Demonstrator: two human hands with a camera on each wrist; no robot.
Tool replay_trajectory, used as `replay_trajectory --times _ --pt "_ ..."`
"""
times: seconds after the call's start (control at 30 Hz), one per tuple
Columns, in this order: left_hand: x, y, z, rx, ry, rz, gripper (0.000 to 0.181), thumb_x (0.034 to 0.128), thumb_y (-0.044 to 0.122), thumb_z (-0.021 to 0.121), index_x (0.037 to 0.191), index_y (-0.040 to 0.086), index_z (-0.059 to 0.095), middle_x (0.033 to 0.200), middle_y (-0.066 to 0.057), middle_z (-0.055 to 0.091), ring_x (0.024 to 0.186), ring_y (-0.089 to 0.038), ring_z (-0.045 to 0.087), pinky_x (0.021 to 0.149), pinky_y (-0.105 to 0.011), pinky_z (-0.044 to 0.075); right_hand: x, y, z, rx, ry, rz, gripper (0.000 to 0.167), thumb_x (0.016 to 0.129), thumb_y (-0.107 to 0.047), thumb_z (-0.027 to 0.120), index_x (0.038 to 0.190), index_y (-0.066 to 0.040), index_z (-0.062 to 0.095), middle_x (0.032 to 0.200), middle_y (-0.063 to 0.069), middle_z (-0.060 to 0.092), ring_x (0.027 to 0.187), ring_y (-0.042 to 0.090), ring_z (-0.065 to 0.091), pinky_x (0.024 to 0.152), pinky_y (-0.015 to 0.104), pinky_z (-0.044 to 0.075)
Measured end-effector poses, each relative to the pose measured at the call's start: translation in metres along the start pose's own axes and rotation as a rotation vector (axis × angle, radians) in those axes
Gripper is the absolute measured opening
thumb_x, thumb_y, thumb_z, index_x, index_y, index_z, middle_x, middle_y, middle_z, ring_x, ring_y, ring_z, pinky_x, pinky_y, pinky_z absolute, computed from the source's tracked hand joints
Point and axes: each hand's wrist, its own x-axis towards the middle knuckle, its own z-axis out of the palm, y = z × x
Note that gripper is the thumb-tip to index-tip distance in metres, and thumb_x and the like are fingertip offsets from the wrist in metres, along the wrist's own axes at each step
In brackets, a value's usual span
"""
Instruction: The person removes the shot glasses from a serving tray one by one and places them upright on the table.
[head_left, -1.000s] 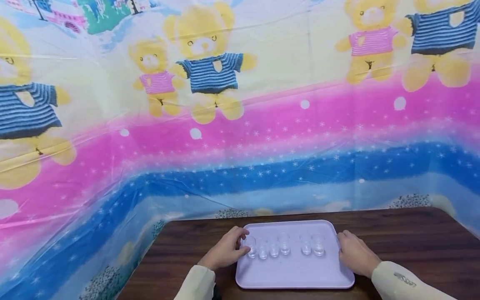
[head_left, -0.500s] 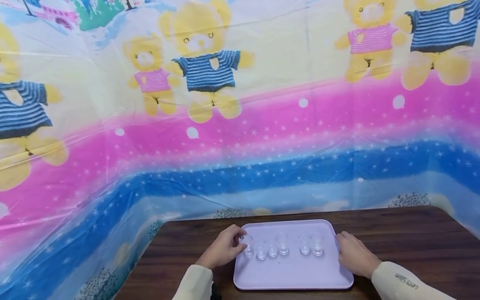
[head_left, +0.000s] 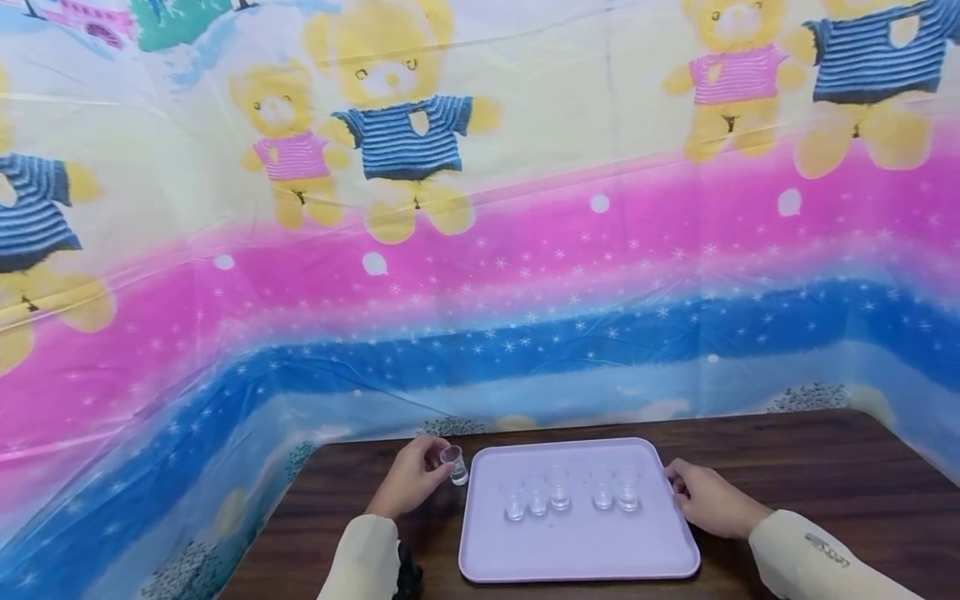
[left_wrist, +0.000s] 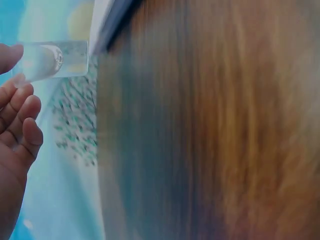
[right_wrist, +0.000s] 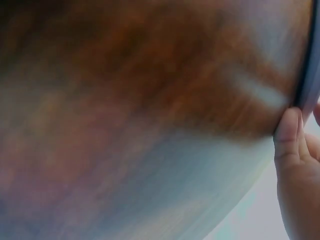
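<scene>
Just beyond the left rim of the lilac tray (head_left: pixel 585 554), my left hand (head_left: pixel 408 477) pinches a small clear shot glass (head_left: pixel 455 467) between thumb and fingers. In the left wrist view the shot glass (left_wrist: pixel 75 57) is held by one end, apart from the table. On the opposite side, my right hand (head_left: pixel 716 502) grips the tray's right rim; the right wrist view shows fingertips (right_wrist: pixel 288 125) against the tray edge (right_wrist: pixel 311 70). Several more clear glasses (head_left: pixel 559 490) stand upright in a row on the tray, with a gap within the row.
The tray lies on a dark brown wooden table (head_left: pixel 810 467). Behind it hangs a cloth (head_left: pixel 525 292) printed with teddy bears, over pink and blue bands. A dark item (head_left: pixel 407 575) shows at the left sleeve.
My left hand has taken the leftmost glass off the tray and moved it left past the rim. The right hand stays at the tray's right edge, its fingers slightly shifted.
</scene>
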Motion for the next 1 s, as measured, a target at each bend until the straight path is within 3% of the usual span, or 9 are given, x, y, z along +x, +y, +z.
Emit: replay_trajectory --times 0.23,0.33,0.7,0.9,1.0 --pt "0.006 -0.017 0.002 0.009 0.016 -0.138 0.022 0.0843 0.007 0.07 0.104 0.002 0.063 0.085 -0.004 0.055 0.072 -0.015 0.051 0.062 -0.03 0.045 0.0 0.002 -0.004 0.07 -0.02 0.024 0.022 0.088 0.003 0.056 0.11 0.004 0.054 0.083 0.006 0.054 0.076 0.017 0.052 0.066 0.035 0.045" --pt "0.01 -0.021 0.004 0.018 0.016 -0.157 0.022 0.0843 0.006 0.07 0.104 0.002 0.063 0.085 -0.004 0.055 0.073 -0.015 0.051 0.063 -0.03 0.045 -0.001 0.002 -0.003 0.068 -0.007 0.008 0.021 0.087 0.005 0.056 0.107 0.003 0.054 0.082 0.004 0.053 0.075 0.016 0.052 0.065 0.034 0.045" --pt "0.021 -0.023 0.009 0.045 -0.011 -0.152 0.021 0.0848 0.004 0.069 0.104 0.001 0.06 0.088 -0.005 0.055 0.075 -0.017 0.054 0.064 -0.033 0.048 -0.003 -0.001 -0.004 0.073 0.01 0.013 0.021 0.086 0.007 0.056 0.107 0.003 0.054 0.082 0.004 0.053 0.074 0.016 0.051 0.064 0.034 0.045" --pt "0.016 -0.022 0.008 0.135 0.074 -0.075 0.042 0.0813 0.012 0.074 0.117 -0.002 0.057 0.106 -0.013 0.055 0.101 -0.03 0.049 0.085 -0.047 0.042 -0.004 -0.003 -0.004 0.075 0.008 0.024 0.022 0.086 0.006 0.056 0.108 0.004 0.054 0.083 0.005 0.053 0.075 0.017 0.052 0.065 0.034 0.046" --pt "0.014 -0.015 0.007 0.14 0.111 -0.022 0.045 0.0802 0.013 0.075 0.119 0.0 0.057 0.108 -0.013 0.055 0.103 -0.03 0.046 0.087 -0.048 0.04 -0.004 -0.002 -0.005 0.071 0.007 0.025 0.022 0.086 0.006 0.056 0.108 0.004 0.054 0.083 0.005 0.054 0.075 0.016 0.052 0.066 0.034 0.046"
